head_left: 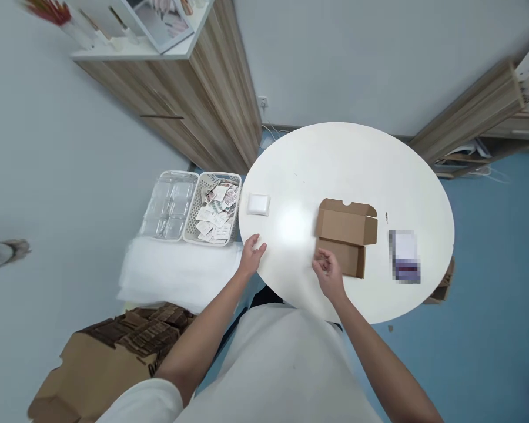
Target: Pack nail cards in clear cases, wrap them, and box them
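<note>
My left hand (pixel 251 254) is at the left front edge of the white table, its thumb and fingers apart and nothing in it. The nearest thing to it is a small white packet (pixel 258 204), lying flat a little farther back. My right hand (pixel 329 273) is at the front left corner of an open brown cardboard box (pixel 344 228). Its fingers are loosely curled, with a gap by the thumb, and nothing shows in them. Whether it touches the box I cannot tell. The box lies with its lid folded back and its inside bare.
Right of the box on the round table (pixel 335 153) lies a blurred white and purple item (pixel 405 257). To the left stand a basket (pixel 189 226) of printed cards and a bin of clear plastic boxes (pixel 171 202). White sheeting (pixel 171 264) and a carton of folded cardboard (pixel 106 370) lie nearer.
</note>
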### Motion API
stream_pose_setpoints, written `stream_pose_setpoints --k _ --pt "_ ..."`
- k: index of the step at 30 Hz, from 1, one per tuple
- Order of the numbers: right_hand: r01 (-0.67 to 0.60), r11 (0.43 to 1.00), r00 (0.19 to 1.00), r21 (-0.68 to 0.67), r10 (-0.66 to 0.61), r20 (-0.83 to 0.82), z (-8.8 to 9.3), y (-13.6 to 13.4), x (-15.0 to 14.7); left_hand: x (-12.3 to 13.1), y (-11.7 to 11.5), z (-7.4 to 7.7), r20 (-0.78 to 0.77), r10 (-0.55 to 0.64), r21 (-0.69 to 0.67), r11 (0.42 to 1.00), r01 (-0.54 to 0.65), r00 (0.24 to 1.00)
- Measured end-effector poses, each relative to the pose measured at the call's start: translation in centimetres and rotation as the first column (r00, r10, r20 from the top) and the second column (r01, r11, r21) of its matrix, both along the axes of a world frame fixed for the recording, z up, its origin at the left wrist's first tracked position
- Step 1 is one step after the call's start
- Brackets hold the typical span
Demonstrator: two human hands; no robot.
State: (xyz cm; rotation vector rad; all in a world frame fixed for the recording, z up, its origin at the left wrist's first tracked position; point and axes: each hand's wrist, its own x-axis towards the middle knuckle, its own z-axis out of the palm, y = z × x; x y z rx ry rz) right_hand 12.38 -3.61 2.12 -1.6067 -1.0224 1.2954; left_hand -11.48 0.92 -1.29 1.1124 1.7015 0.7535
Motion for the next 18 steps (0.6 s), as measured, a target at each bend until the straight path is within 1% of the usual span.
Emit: stream_pose_setpoints --k 3,5,9,12,14,18 --pt "-0.073 0.985 0.997 -0.154 0.066 -0.051 0.0 2.5 -4.0 -2.0 3.2 -0.7 0.04 0.005 0.029 1.0 -0.007 0.999" --pt "-0.121 0.967 0.989 -0.222 0.1 -0.106 -0.3 4.6 -6.3 -2.8 5.1 -1.2 0.046 0.004 0.013 1.0 -0.005 0.999" --pt "-0.124 0.953 0.984 -0.278 0.082 -0.157 -1.1 9.3 -9.7 -3.4 7.9 -1.9 0.073 -0.025 -0.009 1.0 0.025 0.997" --pt "-0.136 0.953 0.976 -0.27 0.083 -0.199 -1.5 12.3 -11.3 -3.4 9.0 -2.0 0.099 -0.051 0.0 0.999 0.051 0.994" --pt "-0.15 0.953 0.968 -0.264 0.088 -0.234 -1.7 13.7 -12.2 -3.4 9.4 -1.9 0.103 -0.059 0.015 0.998 0.058 0.993" --pt "-0.186 0.944 0.953 -0.273 0.105 -0.285 -2.2 15.0 -13.5 -3.4 9.6 -1.7 0.082 -0.083 0.01 0.997 0.083 0.993"
